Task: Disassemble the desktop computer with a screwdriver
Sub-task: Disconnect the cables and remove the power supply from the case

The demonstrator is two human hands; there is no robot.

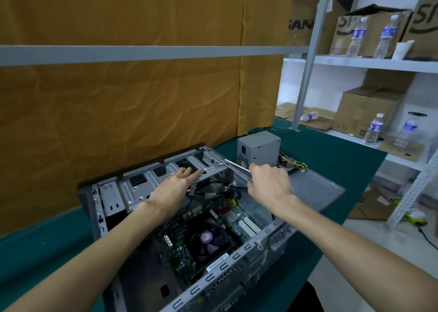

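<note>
Right hand (pixel 267 183): fingers (pixel 254 169) curled round the handle of a slim steel-shafted screwdriver (pixel 235 164), the handle itself hidden in the fist. The shaft runs up and to the left, its tip at the far top rail of the case; whether it is seated in a screw head cannot be made out.

Left hand (pixel 176 183): fingers (pixel 189 173) straight and held together, pressed flat on the silver perforated drive-bay bracket (pixel 151 181), holding nothing.

The task's thing, an open grey steel desktop computer case (pixel 237 254), lies on its side on the green-covered counter (pixel 47 236), directly in front of the person. Inside it sit the green motherboard (pixel 237 217) and a black square cooler fan (pixel 208 238). A grey boxed power supply (pixel 258 148) stands on the counter just beyond the case, its yellow and black leads trailing behind; judged already removed. A flat grey side panel (pixel 312 188) lies beside it.

Risks, as judged:
- A tip poorly seated at this slant may slip out and round the screw head.
- A slipped tip could drop toward the loose black cables (pixel 213 188) or the board below.
- A freed screw may fall among the components.
- The left palm bears on stamped sheet edges; a sudden shift could cut it
</note>
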